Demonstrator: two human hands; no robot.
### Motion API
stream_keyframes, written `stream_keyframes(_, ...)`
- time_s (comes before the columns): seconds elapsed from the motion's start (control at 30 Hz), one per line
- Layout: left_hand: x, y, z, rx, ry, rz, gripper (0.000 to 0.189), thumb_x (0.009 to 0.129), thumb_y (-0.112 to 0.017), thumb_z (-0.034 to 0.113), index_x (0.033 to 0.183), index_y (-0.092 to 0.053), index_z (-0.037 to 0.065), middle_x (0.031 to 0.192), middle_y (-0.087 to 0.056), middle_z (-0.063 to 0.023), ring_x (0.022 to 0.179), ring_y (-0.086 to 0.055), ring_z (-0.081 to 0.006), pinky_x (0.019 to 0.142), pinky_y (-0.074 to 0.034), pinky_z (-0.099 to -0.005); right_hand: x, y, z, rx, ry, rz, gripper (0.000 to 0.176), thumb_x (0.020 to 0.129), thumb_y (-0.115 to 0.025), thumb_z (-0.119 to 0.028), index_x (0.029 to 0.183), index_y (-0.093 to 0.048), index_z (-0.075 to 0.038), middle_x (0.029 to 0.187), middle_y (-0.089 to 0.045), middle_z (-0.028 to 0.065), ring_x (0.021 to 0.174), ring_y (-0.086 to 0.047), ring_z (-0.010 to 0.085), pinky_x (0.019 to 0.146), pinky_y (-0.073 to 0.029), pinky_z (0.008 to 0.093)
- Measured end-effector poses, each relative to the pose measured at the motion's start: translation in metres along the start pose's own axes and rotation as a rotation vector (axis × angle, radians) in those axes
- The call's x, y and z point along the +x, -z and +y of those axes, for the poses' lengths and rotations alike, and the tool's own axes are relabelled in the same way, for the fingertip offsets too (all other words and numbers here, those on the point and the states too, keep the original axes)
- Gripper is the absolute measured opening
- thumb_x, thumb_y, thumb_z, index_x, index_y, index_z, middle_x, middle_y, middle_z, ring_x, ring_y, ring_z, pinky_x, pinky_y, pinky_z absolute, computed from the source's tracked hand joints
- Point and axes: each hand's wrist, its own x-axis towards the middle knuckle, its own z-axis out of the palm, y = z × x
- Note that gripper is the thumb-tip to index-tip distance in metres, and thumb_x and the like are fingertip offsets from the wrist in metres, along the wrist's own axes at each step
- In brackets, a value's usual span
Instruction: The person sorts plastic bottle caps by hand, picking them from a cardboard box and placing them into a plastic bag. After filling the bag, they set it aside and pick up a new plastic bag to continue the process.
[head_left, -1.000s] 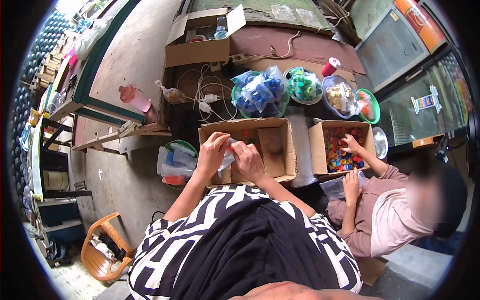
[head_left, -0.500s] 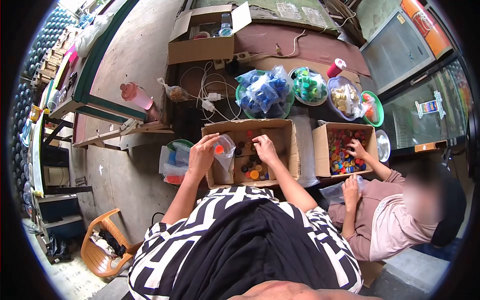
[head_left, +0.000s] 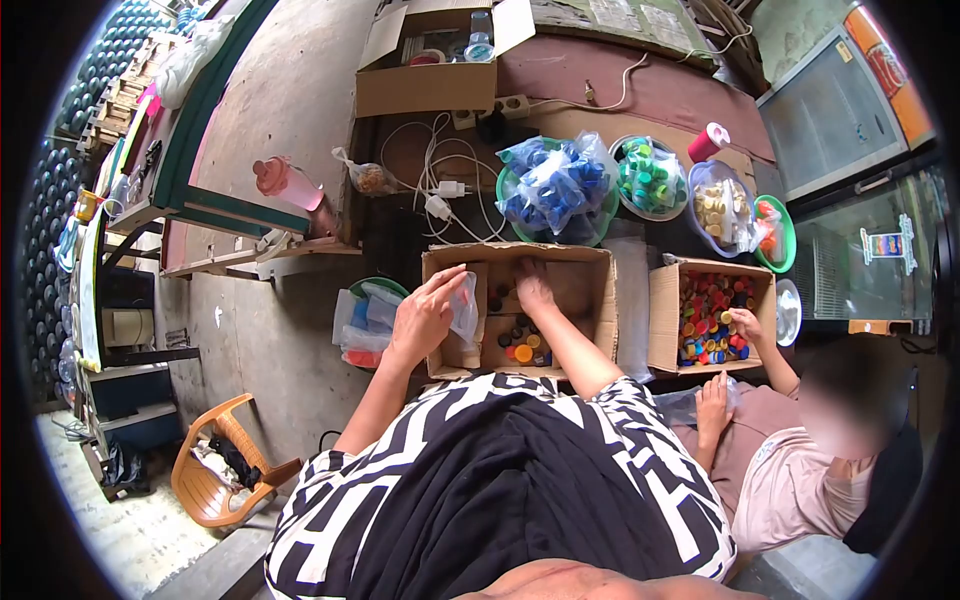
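Note:
My left hand point(head_left: 424, 314) is closed on a clear plastic bag point(head_left: 464, 312), which hangs over the left side of an open cardboard box point(head_left: 602, 300). My right hand point(head_left: 535, 290) reaches down inside that box near its far wall. Its fingers are in shadow, and whether they hold anything cannot be made out. Several dark bottle caps point(head_left: 503, 297) lie just left of it. Nearer to me in the box is a group of black, orange and yellow caps point(head_left: 522, 345).
To the right, a person's hand point(head_left: 745, 324) holds a yellowish cap over a box of mixed caps point(head_left: 712, 300). Behind my box stand basins with bagged blue caps point(head_left: 560, 190), green caps point(head_left: 650, 178) and cream caps point(head_left: 722, 212). White cables point(head_left: 440, 190) lie at the back left.
My right hand has gone deeper into the box, towards its far wall. The orange-red cap seen at the bag is out of sight. The co-worker's hand has lifted a cap.

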Motion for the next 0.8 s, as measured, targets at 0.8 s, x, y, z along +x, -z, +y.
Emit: stream_keyframes(0.8, 0.006, -0.033, -0.009, -0.114, -0.068, -0.004, 0.038, 0.072, -0.053, -0.005, 0.105, -0.069, 0.007, 0.111, -0.067, -0.0063, 0.095, -0.065, -0.0262, 0.083, -0.052, -0.0341, -0.045, 0.127, -0.067, 0.653, -0.242, 0.276, 0.021, 0.08, -0.052, 0.002, 0.098, -0.064, -0.003, 0.094, -0.062, 0.0132, 0.086, -0.064, 0.0281, 0.078, -0.051, 0.0363)
